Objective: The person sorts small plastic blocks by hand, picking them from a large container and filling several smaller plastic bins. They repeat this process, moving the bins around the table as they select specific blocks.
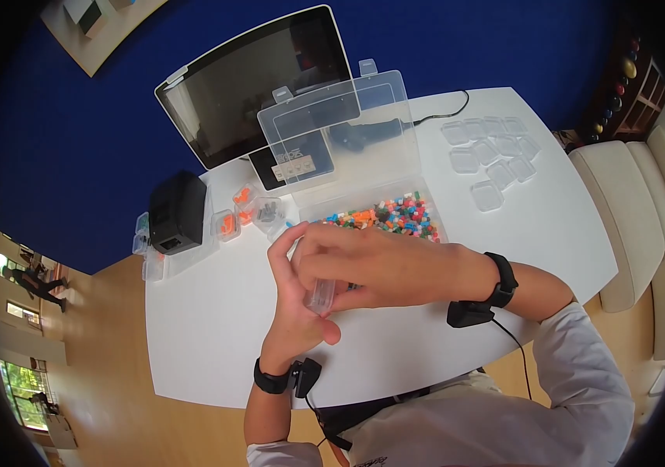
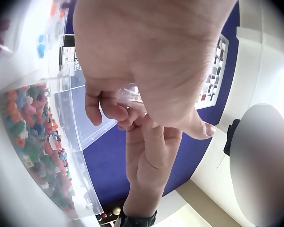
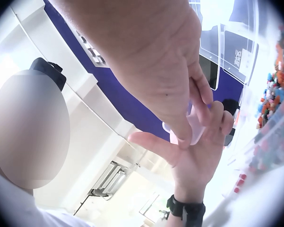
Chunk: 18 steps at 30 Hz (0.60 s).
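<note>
Both hands meet over the front of the table around a small clear plastic box (image 1: 321, 297). My left hand (image 1: 290, 300) holds it from the left, its fingers bent behind the box and its thumb sticking out. From the right, my right hand (image 1: 395, 268) pinches the box between thumb and fingers, as the right wrist view shows at the clear box (image 3: 197, 128). The fingers hide much of the box. Just beyond the hands stands a large clear case full of small multicoloured plastic pieces (image 1: 387, 215), with its clear lid (image 1: 391, 97) raised.
Small clear boxes with orange pieces (image 1: 227, 225) and grey pieces (image 1: 269, 210) stand left of the case. A black device (image 1: 178, 212) is at the left edge. Several clear square lids (image 1: 487, 196) lie at the right. A monitor (image 1: 255, 86) stands behind.
</note>
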### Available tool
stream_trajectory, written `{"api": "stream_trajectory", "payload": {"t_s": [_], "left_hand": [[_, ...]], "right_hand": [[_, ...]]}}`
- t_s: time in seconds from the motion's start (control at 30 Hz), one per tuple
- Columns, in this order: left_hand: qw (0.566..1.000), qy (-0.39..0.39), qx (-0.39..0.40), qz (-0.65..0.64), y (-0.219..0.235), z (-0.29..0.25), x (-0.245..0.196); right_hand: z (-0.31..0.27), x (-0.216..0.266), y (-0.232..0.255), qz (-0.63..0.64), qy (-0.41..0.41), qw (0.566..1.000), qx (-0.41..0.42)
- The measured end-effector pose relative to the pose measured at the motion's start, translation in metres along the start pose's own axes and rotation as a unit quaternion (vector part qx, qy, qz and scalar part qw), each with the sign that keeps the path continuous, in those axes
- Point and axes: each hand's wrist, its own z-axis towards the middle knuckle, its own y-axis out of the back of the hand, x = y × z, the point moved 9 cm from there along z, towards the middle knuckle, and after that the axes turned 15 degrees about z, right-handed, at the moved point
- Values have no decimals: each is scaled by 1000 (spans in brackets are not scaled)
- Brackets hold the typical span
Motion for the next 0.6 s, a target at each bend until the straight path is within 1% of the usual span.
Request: {"api": "stream_trajectory", "payload": {"t_s": [0.03,0.07,0.1,0.13,0.17,0.2,0.23,0.27,0.3,0.33,0.4,0.47,0.53,0.6], "left_hand": [[1000,14,17,13,-1,-1,0],[999,26,37,24,-4,-2,1],[998,21,50,19,-6,-1,0],[999,24,36,32,-2,-2,1],[998,26,23,45,1,-1,3],[997,-40,-26,57,6,0,-2],[998,-48,-11,48,12,-1,-1],[989,-69,-9,129,27,-1,-6],[974,-91,-13,209,39,1,-11],[975,-99,-10,201,44,3,-15],[925,-147,-103,336,65,0,-37],[922,-138,-116,342,75,-4,-45],[914,-128,-134,361,83,-8,-52],[913,-124,-140,363,84,-15,-59]], "right_hand": [[-1,-1,-1,-13,-7,1000,13],[-2,-3,0,-19,-12,1000,6],[-3,0,-1,-80,13,997,8],[-4,5,-1,-144,36,989,10],[-4,7,5,-156,26,987,0],[-4,12,14,-156,22,987,-11],[-7,17,22,-156,18,987,-20],[-12,21,34,-168,7,985,-27],[-17,19,54,-141,-31,987,-65],[-23,17,73,-111,-67,986,-101],[-54,14,108,-154,-49,969,-187],[-94,12,147,-222,-92,944,-226],[-147,12,185,-271,-163,900,-300],[-209,6,219,-284,-235,841,-397]]}}
